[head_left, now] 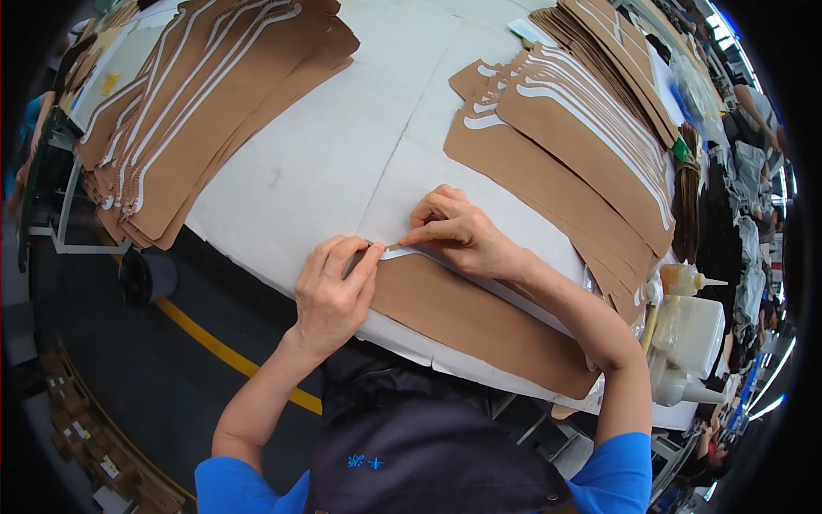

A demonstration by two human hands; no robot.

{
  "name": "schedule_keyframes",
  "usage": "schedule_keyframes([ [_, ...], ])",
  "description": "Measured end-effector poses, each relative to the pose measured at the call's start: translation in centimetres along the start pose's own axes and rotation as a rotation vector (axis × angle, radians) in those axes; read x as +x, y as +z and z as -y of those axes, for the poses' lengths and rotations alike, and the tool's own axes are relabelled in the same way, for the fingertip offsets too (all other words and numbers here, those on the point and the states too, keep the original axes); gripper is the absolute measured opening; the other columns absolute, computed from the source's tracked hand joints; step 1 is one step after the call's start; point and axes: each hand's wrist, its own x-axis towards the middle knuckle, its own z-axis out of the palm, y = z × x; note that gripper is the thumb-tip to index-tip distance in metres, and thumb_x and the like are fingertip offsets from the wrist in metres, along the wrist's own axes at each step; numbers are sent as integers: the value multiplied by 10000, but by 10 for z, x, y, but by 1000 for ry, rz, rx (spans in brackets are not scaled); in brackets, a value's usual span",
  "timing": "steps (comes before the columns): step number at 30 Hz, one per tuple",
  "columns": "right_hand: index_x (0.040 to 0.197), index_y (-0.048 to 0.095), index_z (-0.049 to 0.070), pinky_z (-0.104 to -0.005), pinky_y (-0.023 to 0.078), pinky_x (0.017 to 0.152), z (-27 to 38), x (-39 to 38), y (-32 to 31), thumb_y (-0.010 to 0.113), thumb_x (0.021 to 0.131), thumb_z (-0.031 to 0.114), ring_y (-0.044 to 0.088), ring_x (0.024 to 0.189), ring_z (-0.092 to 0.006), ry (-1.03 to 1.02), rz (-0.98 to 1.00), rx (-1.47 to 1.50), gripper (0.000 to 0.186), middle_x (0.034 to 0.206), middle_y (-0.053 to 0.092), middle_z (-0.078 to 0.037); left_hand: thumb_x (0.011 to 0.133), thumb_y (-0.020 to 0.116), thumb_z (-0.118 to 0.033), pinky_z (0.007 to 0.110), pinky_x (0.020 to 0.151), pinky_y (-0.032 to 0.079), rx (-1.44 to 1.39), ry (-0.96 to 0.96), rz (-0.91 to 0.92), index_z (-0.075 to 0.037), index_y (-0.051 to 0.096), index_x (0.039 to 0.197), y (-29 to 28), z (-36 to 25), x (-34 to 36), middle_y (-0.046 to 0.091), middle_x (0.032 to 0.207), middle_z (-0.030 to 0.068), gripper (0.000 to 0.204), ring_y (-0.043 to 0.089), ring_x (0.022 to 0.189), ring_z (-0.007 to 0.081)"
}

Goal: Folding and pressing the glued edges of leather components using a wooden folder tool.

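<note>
A long brown flat panel (479, 319) lies along the near edge of the white table, directly in front of me. White strip (396, 254) runs along the panel's far edge, partly hidden under my right hand and forearm. At the panel's left corner my left hand (332, 289) is closed, thumb and fingers pinching the edge. Just to the right, my right hand (462, 230) pinches at the white strip with thumb and forefinger, its other fingers curled. The fingertips of both hands are close together, and the exact spot they grip is partly covered.
Overlapping brown panels with white edging (248, 94) lie at the far left, and another fanned stack (565, 128) at the far right. White plastic bottles (689, 338) stand by the table's right edge. A dark bucket (147, 276) is on the floor to the left.
</note>
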Motion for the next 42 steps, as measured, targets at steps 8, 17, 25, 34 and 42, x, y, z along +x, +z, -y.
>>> schedule_keyframes([
  [8,1151,819,131,-412,404,967,-2,0,-2,701,727,-88,555,1052,-272,-181,60,-134,492,1064,633,-61,834,766,-10,397,847,564,9,-1,-11,-40,776,1189,0,0,0,649,1128,74,356,643,1065,275],
  [17,1246,757,90,-451,438,1048,14,-1,18,705,704,-23,567,1158,-311,-269,29,-398,556,1197,622,-115,876,724,20,418,884,545,-75,-89,12,-31,749,1179,-3,-4,8,646,1151,117,308,640,1054,309],
  [25,1354,681,62,-415,482,1019,80,-97,-52,678,950,-6,600,1178,-322,211,-336,-299,410,1240,665,-142,921,681,36,364,886,535,-325,-222,224,-5,724,1106,-12,22,22,630,1117,120,194,651,1018,273],
  [34,1238,727,65,-449,457,1009,119,-295,-57,819,838,154,576,1170,-322,808,-587,-680,420,1208,644,-115,967,650,-13,455,1013,493,168,-27,38,-7,696,1113,-38,96,75,646,1283,174,153,635,1166,357],
  [42,1229,711,69,-424,489,915,103,-305,-50,832,822,132,612,1089,-312,745,-548,-793,430,1123,628,-113,938,727,-116,457,996,488,-240,261,320,-22,697,1159,47,-82,49,648,1236,126,242,620,1163,338],
])
